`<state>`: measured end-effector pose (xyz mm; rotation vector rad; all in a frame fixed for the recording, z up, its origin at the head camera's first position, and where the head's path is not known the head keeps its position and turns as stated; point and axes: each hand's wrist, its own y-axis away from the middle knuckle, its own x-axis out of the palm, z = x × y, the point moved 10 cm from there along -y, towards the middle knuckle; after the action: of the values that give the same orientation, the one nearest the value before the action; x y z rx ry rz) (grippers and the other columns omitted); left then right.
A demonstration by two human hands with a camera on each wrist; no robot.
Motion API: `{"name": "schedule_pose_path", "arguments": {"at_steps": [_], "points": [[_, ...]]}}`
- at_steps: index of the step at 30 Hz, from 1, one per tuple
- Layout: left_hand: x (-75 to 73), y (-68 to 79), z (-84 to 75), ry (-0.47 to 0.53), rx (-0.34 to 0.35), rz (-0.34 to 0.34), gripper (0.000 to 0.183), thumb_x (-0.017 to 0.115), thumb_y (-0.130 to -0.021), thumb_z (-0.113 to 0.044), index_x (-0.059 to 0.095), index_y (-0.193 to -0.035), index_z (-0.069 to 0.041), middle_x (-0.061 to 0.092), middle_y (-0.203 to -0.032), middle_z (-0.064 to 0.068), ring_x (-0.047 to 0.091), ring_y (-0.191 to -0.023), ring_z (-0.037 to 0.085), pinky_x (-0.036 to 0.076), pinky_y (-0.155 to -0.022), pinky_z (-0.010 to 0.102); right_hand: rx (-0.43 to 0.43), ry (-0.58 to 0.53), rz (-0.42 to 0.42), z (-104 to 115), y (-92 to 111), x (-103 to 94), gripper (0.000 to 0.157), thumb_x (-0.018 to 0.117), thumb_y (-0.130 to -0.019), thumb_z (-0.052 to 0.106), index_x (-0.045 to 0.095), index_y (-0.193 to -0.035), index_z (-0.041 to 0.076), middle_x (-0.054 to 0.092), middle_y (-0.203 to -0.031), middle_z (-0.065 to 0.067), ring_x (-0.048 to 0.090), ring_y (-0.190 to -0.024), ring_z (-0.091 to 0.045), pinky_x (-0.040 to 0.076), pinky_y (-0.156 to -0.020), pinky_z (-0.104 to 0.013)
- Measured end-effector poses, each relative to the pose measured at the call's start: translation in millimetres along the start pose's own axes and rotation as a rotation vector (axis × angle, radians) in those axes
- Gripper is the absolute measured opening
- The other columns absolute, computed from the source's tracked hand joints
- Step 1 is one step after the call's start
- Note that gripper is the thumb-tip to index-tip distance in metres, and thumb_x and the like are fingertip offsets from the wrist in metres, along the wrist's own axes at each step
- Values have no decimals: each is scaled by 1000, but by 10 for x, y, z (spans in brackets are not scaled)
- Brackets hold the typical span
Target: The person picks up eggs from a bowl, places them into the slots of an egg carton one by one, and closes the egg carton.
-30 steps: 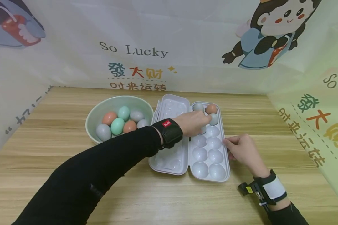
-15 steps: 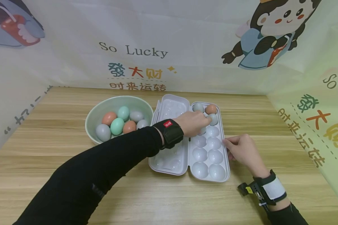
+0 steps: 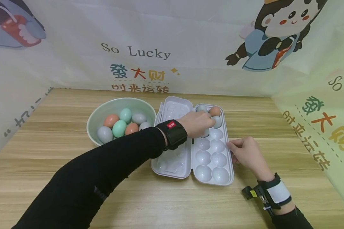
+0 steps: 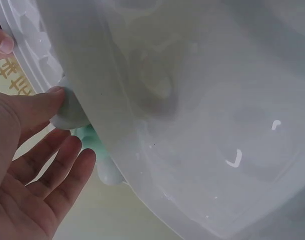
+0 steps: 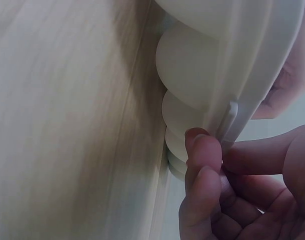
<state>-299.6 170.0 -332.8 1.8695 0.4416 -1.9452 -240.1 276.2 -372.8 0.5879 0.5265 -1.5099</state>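
My left hand [image 3: 197, 124] reaches over the open white egg carton [image 3: 204, 158] and pinches a pale grey egg [image 4: 73, 111] with thumb and forefinger, its other fingers spread apart. In the head view that egg [image 3: 205, 133] shows below the hand in the left column of cups. A brown egg [image 3: 214, 111] and pale grey eggs sit in the far cups; the hand hides part of this area. My right hand [image 3: 247, 155] pinches the carton's right rim between thumb and fingers, seen closely in the right wrist view beside the rim's small tab [image 5: 231, 116].
Left of the carton stands a pale green bowl [image 3: 92, 122] with several brown, green and grey eggs. The carton's lid [image 3: 172, 163] lies open on the left, between bowl and cups. A printed sheet [image 3: 200, 63] walls the wooden table [image 3: 149, 203] at the back and sides.
My left hand has shifted very slightly over the same cups, still holding the egg. The right hand, bowl and carton keep their places.
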Motion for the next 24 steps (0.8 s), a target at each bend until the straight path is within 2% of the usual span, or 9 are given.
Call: {"name": "schedule_pose_path", "arguments": {"at_steps": [3, 6, 12, 17, 20, 24], "points": [[-30, 4, 7, 22, -5, 6, 20, 66, -91, -8, 67, -111, -11, 64, -105, 4, 59, -99, 18, 54, -72, 34, 0, 4, -1, -4, 2, -2, 24, 62, -96, 9, 70, -106, -11, 66, -65, -8, 60, -51, -19, 51, -47, -31], [-74, 43, 27, 48, -10, -1, 20, 67, -91, -9, 69, -110, -12, 63, -111, 4, 58, -98, 19, 52, -72, 34, -3, 14, -4, -4, 2, -5, 24, 62, -96, 9, 71, -106, -11, 65, -64, -7, 60, -51, -19, 50, -46, -30], [-214, 250, 167, 87, -57, -25, 26, 68, -93, -15, 66, -118, -12, 55, -122, 7, 54, -101, 19, 49, -77, 31, -7, 29, -7, 5, -2, -9, 24, 62, -96, 9, 71, -106, -11, 64, -62, -7, 60, -50, -19, 48, -45, -28], [-355, 516, 333, 131, -84, -62, 29, 71, -92, -20, 64, -119, -10, 56, -122, 7, 56, -106, 20, 49, -84, 34, -4, 28, -6, 5, 2, -6, 24, 62, -96, 8, 71, -106, -11, 65, -63, -7, 60, -51, -19, 49, -45, -29], [-457, 735, 441, 138, -108, -100, 28, 70, -93, -22, 64, -118, -10, 56, -126, 8, 55, -111, 24, 49, -86, 38, 4, 25, -5, 4, 6, -6, 24, 62, -96, 9, 70, -106, -11, 66, -65, -8, 60, -51, -19, 50, -46, -30], [-622, 1066, 598, 142, -154, -169, 28, 69, -94, -25, 65, -118, -11, 55, -129, 8, 54, -113, 24, 50, -84, 38, 11, 26, -8, -1, 7, -12, 24, 62, -96, 9, 71, -106, -11, 66, -65, -8, 60, -51, -19, 50, -47, -31]]}}
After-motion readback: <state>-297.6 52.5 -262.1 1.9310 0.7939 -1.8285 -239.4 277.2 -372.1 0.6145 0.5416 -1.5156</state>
